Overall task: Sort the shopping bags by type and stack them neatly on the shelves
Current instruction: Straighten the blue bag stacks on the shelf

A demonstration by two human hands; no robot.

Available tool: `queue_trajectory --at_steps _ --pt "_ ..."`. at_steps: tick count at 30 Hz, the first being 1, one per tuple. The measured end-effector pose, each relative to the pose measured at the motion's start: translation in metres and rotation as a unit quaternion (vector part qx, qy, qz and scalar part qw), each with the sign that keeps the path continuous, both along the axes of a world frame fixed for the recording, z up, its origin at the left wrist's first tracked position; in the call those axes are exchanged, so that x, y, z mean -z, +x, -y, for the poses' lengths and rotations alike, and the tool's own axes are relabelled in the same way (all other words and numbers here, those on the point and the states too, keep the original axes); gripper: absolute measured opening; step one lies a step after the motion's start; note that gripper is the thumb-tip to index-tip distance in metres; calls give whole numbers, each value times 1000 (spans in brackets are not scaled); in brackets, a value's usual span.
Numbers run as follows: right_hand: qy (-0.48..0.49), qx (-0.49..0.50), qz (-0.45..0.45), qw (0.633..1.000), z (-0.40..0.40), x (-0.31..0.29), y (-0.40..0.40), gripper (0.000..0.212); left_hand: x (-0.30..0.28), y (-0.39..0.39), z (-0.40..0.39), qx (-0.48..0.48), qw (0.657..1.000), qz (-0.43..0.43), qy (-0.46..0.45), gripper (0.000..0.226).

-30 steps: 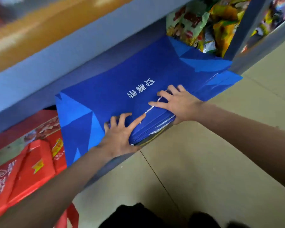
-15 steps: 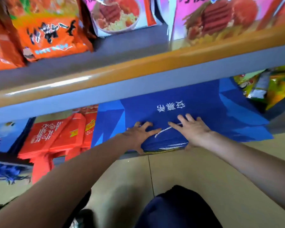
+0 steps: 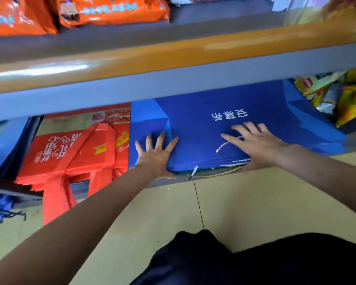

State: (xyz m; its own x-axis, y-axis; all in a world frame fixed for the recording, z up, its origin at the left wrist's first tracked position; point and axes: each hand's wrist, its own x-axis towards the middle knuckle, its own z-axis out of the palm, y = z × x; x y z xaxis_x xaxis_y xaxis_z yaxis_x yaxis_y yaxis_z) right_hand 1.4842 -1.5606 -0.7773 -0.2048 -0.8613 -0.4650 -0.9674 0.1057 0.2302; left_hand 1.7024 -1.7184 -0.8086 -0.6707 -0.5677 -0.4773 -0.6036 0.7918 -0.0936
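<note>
While the person crouches at the bottom shelf (image 3: 164,182), both hands lie flat on the stack of blue bags (image 3: 203,128) that rests there under the grey-and-orange shelf edge (image 3: 173,64). Fingers of the left hand (image 3: 157,154) are spread and straight on the stack's left front corner, its heel at the front edge; the right hand (image 3: 255,145) lies palm-down on top, fingers straight, over a white cord handle (image 3: 224,145) — neither hand grips anything. Just left of the stack lie red bags (image 3: 70,157), partly hanging over the shelf front. Orange snack packets (image 3: 111,9) sit on the shelf above.
</note>
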Motion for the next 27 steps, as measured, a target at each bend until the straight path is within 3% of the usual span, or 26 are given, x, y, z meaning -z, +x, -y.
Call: queue_trajectory --at_steps 4,11,15,20,24,27 --pt "6 -33 43 998 37 -15 30 113 -7 27 16 -155 986 20 49 127" --pt "-27 -52 68 996 69 -4 48 117 -7 34 17 -171 979 -84 70 131" --pt "-20 -11 123 992 64 -7 31 116 -9 39 18 -188 966 -142 105 127" --pt "-5 -67 90 994 69 8 33 108 -3 37 21 -152 985 -34 70 123" --pt "-18 -10 143 989 52 4 27 101 -14 29 10 -139 989 37 27 126" --pt "-49 20 124 991 20 -5 4 99 -24 13 -1 -83 994 63 14 124"
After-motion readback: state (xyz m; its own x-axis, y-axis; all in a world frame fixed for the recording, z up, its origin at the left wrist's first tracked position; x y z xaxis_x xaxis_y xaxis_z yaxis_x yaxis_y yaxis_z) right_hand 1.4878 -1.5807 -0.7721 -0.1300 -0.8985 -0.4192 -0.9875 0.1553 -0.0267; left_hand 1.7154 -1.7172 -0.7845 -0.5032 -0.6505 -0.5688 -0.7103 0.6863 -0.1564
